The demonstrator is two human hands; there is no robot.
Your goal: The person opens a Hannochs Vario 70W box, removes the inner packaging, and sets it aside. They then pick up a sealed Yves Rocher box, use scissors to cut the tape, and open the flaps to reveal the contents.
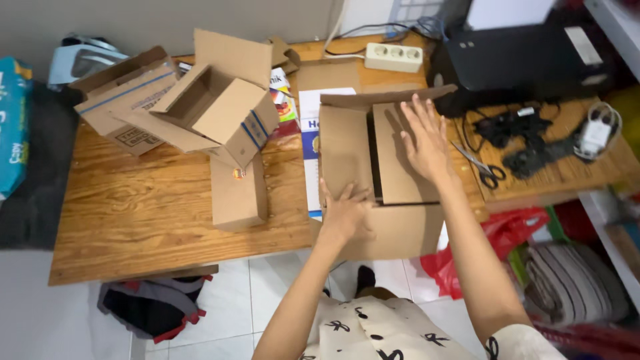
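A brown cardboard box sits at the front edge of the wooden table. Its two top flaps are folded inward with a dark gap between them. My left hand lies flat on the left flap, fingers spread. My right hand presses flat on the right flap, fingers pointing away from me. Neither hand grips anything. The box's far flap stands partly up behind my right hand.
Several open cardboard boxes are piled at the table's left, one lying in front. Scissors, black cables and a white charger lie at the right. A power strip and black printer stand behind. Bags sit on the floor.
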